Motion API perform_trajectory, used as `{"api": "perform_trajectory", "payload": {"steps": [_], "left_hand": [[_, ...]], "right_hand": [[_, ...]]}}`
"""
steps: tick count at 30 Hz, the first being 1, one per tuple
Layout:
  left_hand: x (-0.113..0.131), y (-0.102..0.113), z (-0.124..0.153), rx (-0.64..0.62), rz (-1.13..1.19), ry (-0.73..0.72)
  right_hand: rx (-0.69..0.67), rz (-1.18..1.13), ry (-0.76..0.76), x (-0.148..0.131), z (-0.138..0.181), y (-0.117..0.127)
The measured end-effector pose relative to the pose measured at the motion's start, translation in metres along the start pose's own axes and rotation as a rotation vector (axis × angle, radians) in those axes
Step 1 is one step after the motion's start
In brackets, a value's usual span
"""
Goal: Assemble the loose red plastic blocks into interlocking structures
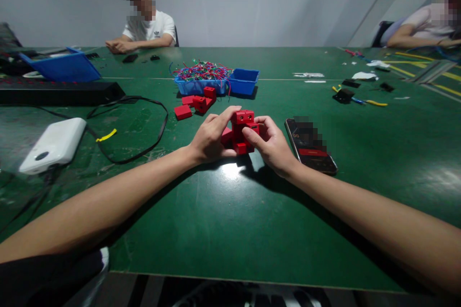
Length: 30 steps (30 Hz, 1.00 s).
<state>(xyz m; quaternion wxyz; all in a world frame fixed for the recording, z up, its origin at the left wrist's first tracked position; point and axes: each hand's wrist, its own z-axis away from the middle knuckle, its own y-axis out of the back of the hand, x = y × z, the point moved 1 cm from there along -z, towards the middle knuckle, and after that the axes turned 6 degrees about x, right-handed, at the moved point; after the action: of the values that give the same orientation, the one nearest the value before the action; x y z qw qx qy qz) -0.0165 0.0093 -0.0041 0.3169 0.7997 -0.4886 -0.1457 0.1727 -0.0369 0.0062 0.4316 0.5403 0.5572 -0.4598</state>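
Note:
Between my two hands, just above the green table (230,230), is a red blocky plastic part (242,129) with two small round holes on its upper face. My left hand (214,136) grips it from the left, fingers along the top and thumb low. From the right my right hand (272,141) closes on it, thumb on its front. Behind my left palm another red piece shows partly. Past my hands lie several loose red blocks (183,112), one with holes in its face (200,103).
Behind the blocks stand a blue bin (187,87) heaped with red and blue wires and another blue bin (244,81). A phone (311,146) lies right of my hands. At left are a white power bank (54,146) and a looped black cable (163,129). Two people sit across.

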Motion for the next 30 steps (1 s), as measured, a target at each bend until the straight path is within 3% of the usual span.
{"api": "perform_trajectory", "payload": {"steps": [13, 19, 25, 30], "left_hand": [[0.001, -0.002, 0.0, -0.043, 0.042, 0.04], [-0.005, -0.003, 0.001, -0.032, 0.171, 0.202], [-0.012, -0.01, 0.005, 0.056, 0.159, 0.335], [-0.012, -0.01, 0.002, 0.145, 0.232, 0.456]], "right_hand": [[0.012, 0.316, 0.24, 0.0, 0.007, 0.004], [-0.058, 0.247, 0.244, -0.003, 0.008, 0.002], [0.013, 0.333, 0.265, 0.003, 0.002, 0.004], [-0.049, 0.425, 0.266, 0.008, -0.001, 0.004]]}}
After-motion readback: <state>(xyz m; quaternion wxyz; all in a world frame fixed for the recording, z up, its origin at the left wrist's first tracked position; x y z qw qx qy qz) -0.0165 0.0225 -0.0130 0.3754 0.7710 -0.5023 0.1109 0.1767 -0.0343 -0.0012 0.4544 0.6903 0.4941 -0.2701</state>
